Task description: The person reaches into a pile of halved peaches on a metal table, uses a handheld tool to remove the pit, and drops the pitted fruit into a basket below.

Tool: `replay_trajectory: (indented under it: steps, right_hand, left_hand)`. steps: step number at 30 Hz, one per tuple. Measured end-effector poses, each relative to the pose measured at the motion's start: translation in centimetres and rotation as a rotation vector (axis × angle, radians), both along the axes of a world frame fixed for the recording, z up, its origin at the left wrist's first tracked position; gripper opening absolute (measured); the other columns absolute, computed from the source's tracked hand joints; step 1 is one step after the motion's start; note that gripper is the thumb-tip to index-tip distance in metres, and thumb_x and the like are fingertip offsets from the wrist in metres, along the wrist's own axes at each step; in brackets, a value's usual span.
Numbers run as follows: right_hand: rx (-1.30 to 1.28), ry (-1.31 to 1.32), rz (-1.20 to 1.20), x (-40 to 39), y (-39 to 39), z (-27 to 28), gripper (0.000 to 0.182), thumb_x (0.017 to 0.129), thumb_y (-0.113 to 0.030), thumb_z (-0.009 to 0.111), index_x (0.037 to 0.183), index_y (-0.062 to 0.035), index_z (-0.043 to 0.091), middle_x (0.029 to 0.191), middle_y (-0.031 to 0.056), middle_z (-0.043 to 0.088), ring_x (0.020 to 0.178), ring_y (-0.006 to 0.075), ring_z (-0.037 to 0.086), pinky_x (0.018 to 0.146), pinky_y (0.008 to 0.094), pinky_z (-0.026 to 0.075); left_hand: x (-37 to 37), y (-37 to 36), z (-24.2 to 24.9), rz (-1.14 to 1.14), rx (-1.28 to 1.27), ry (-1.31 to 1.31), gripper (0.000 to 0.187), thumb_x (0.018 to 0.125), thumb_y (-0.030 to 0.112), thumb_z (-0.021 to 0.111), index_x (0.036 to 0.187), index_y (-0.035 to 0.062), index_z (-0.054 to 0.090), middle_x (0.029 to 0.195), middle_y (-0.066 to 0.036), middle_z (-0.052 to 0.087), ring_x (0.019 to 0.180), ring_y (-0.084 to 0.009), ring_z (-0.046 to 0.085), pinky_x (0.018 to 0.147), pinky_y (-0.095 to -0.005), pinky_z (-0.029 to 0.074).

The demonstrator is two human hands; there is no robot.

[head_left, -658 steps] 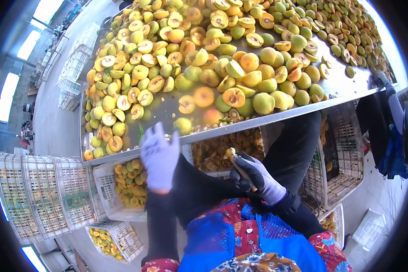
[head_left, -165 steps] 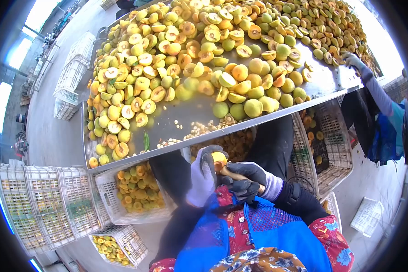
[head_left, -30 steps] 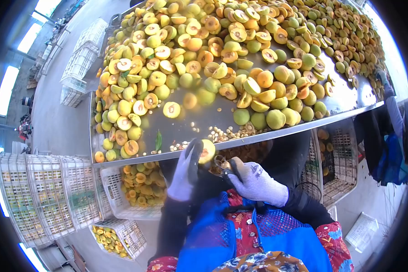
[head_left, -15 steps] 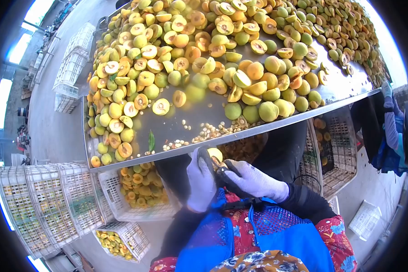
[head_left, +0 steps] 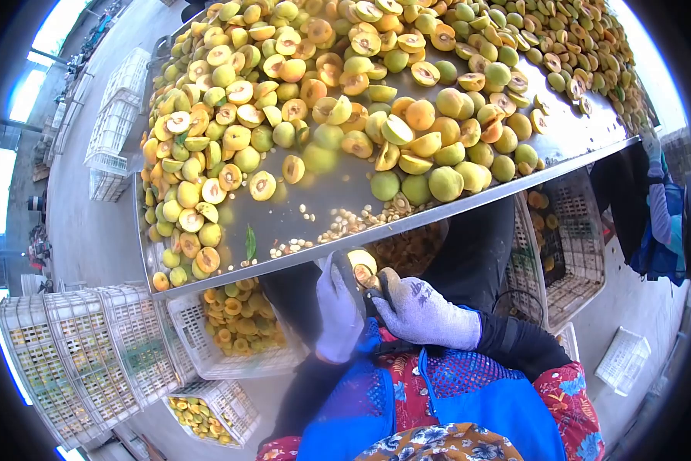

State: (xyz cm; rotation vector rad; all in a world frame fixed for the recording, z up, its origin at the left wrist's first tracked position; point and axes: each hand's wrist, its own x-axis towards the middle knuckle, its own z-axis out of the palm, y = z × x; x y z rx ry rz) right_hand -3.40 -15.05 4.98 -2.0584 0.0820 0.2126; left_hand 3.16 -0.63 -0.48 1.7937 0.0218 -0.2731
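My left hand (head_left: 341, 303), in a white glove with dark palm and fingers, is wrapped round a cut yellow fruit (head_left: 362, 262) near the table's front edge. The cut face shows with a brownish middle. My right hand (head_left: 418, 309), gloved the same way, touches the fruit from the right with its fingers pressed together; whether a small object is between them is hidden. Beyond the hands, pale pits (head_left: 358, 223) lie along the edge of the metal table (head_left: 284, 201), with a green leaf (head_left: 251, 242) to their left. Halved and whole fruits (head_left: 416, 146) are heaped behind.
Below the table stand a white crate of fruit halves (head_left: 192, 329) at left and crates at right (head_left: 580, 265). Stacked crates (head_left: 84, 346) stand far left, with a smaller fruit crate (head_left: 234, 407) nearby. Another person (head_left: 661, 223) stands at the far right.
My right hand has turned and its fingers have shifted at the fruit, so more of the cut face shows. The view has moved slightly; the fruit stays in my left hand.
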Motion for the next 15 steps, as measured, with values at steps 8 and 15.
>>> replay_trajectory:
  steps: [8, 15]
  right_hand:
    - [1.297, 0.757, -0.011, 1.2, -2.4, 0.9, 0.039, 0.102, -0.045, 0.049, 0.095, -0.0072, 0.055, 0.058, -0.0023, 0.048, 0.041, 0.0044, 0.042, 0.036, 0.0194, 0.03]
    - [2.202, 1.111, 0.151, -0.6, -2.6, -3.9, 0.045, 0.102, -0.048, 0.042, 0.1, -0.0056, 0.056, 0.057, -0.0006, 0.047, 0.039, 0.0076, 0.04, 0.038, 0.0205, 0.035]
  left_hand:
    - [0.3, -1.3, 3.3, -0.163, -0.044, -0.174, 0.042, 0.107, 0.029, 0.036, 0.106, -0.0024, 0.062, 0.093, -0.01, 0.066, 0.084, -0.0164, 0.063, 0.079, -0.029, 0.05]
    - [1.1, -1.3, 3.9, -0.467, -0.501, 0.098, 0.039, 0.107, 0.026, 0.037, 0.113, -0.0052, 0.058, 0.103, -0.008, 0.064, 0.093, -0.0141, 0.06, 0.085, -0.028, 0.048]
